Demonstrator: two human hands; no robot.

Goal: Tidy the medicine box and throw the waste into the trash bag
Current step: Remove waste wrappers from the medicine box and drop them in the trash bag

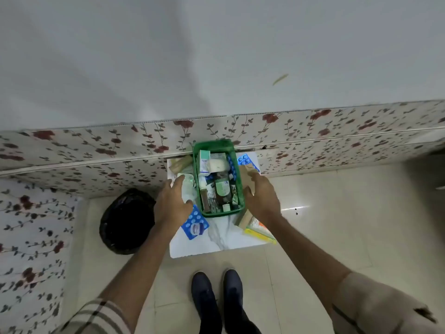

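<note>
A green plastic medicine box [237,169] stands on a small white marble-patterned table [221,237], packed with bottles, cartons and blister strips. My left hand [172,203] lies flat to the box's left, over clear plastic wrapping [187,186]. My right hand [261,196] rests against the box's right side, fingers spread, over a brown paper piece [245,175]. A blue blister strip [194,224] lies just below my left hand. Another blue strip [245,160] lies at the back right. A black trash bag [127,220] sits on the floor left of the table.
Cartons and a yellow-orange pack [257,229] lie at the table's front right corner. A bandage roll [179,162] lies at the back left. A floral-covered bed [120,150] runs behind the table and along the left. My feet [216,300] stand on the tiled floor.
</note>
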